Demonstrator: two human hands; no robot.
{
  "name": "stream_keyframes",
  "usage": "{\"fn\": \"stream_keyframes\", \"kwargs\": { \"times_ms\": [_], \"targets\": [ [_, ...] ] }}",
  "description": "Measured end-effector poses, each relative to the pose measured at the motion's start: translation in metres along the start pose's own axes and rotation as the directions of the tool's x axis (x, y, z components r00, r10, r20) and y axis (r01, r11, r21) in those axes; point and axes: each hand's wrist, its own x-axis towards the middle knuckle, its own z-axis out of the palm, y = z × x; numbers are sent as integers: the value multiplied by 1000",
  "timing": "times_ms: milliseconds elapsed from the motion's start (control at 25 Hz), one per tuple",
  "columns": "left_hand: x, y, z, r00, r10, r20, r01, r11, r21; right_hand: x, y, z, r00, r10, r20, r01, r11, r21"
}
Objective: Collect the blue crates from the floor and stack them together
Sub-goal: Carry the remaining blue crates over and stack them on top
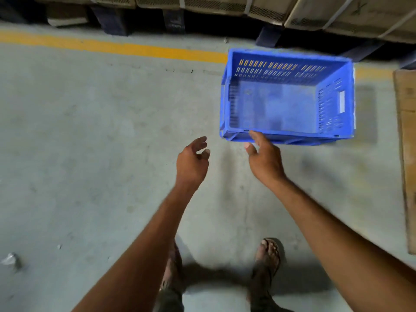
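Blue crate (287, 96) sits upright & empty on the floor (90, 131), just this side of the yellow line (112, 47). Right hand (264, 158) at crate's near rim, fingers loose, gripping nothing. Left hand (191, 163) near crate's left corner, fingers curled, empty.

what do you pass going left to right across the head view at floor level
crumpled scrap → left hand → right hand → blue crate → wooden board
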Motion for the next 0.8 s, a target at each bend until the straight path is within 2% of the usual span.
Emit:
{"fn": "stream_keyframes", "kwargs": {
  "times_ms": [120,320,520,640,720,800],
  "targets": [
    [-93,48,-29,1000,12,14,-11,998,-68,-98,-31,-70,997,71,-20,-67,983,172],
    [-259,151,-65,995,88,40,-81,987,-141,-234,-54,-210,996,88,-18,-82,969,233],
    [-409,232,-83,952,264,153,-260,964,-47,-355,-81,-322,997,56,-47,-39,951,306],
    [-481,251,-95,873,421,247,-439,898,21,-441,-97,-354,994,11,-110,21,959,284],
    [-526,258,-103,794,535,288,-587,798,135,-505,-99,-368,984,-6,-176,52,965,259],
    [-577,258,-112,700,630,336,-712,653,258,-573,-97,-377,966,17,-260,48,970,240]
  ]
}}
